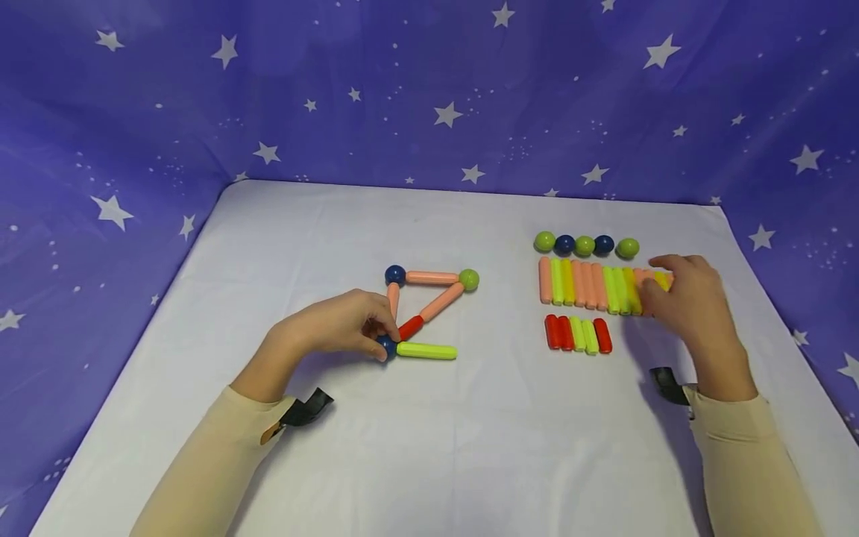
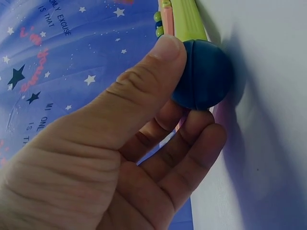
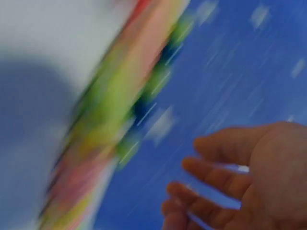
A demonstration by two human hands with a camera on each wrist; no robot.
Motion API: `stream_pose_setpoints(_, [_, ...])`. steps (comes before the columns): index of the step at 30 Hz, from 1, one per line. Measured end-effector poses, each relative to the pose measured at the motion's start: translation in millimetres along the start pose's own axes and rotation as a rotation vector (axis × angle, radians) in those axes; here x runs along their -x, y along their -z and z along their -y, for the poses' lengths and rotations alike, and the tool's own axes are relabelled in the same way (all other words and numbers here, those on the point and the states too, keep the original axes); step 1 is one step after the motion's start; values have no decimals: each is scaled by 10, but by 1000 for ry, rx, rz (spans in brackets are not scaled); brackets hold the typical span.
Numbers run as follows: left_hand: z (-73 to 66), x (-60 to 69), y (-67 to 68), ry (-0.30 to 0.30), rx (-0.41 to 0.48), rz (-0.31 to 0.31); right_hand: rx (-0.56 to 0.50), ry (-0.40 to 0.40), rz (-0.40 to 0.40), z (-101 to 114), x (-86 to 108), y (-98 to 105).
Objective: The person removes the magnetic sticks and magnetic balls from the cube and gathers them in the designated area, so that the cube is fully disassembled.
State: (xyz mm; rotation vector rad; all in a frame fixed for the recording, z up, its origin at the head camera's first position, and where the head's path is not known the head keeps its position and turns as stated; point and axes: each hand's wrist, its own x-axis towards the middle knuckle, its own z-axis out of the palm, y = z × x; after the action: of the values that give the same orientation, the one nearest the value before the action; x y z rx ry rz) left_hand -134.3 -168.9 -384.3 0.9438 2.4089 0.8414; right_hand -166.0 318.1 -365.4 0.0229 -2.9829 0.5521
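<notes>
My left hand [image 1: 342, 322] pinches a dark blue ball [image 2: 208, 79] between thumb and fingers at the near left corner of a joined shape on the white table. From that ball a yellow-green stick [image 1: 428, 351] points right, and a red stick [image 1: 411, 328] slants up to a pink stick [image 1: 443, 301]. The pink one meets a green ball [image 1: 469, 280]. Another pink stick [image 1: 432, 278] links it to a second blue ball [image 1: 395, 275]. Over the right end of a row of long sticks [image 1: 589, 286], my right hand [image 1: 694, 298] hovers, fingers apart and holding nothing.
Behind the long sticks, green and blue balls [image 1: 584, 245] form a line. Shorter red and yellow-green sticks [image 1: 578, 335] lie in front of them. A purple starry cloth [image 1: 376, 89] rises behind the white tabletop [image 1: 456, 440].
</notes>
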Motion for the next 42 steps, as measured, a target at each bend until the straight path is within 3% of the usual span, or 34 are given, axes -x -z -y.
stream_pose_setpoints(3, [-19,-2,-1,-1,-3,5,-87,268,62,612,152,-118])
stream_pose_setpoints(8, [-37,4,3,-1,-17,1,-164,700,335,1488,393,-525])
stream_pose_setpoints(11, [-38,-4,-3,-13,-23,-2,-85,865,439,1847,496,-788])
stream_pose_setpoints(15, [-32,-35,-19,-24,-21,-5,0,961,435,2073,571,-1017])
stream_pose_setpoints(19, [-33,-42,-19,-11,-20,-3,-8,935,445,2099,614,-1077])
stream_pose_setpoints(23, [-35,-32,-11,11,-15,9,-33,886,505,1970,633,-979])
stream_pose_setpoints(26, [-34,-19,-7,14,-16,11,-102,809,492,1727,579,-840])
stream_pose_setpoints(30, [-46,-23,-5,16,-32,10,-186,679,362,1209,380,-619])
stream_pose_setpoints(32, [-46,-21,-4,19,-35,12,-200,594,281,920,243,-499])
stream_pose_setpoints(36, [-48,-26,-3,23,-33,13,-144,299,136,404,13,-236])
stream_pose_setpoints(39, [-48,-20,-1,21,-25,13,-95,67,46,26,-76,-92])
stream_pose_setpoints(42, [-42,-21,2,11,-22,8,-80,-87,-15,-364,-117,8])
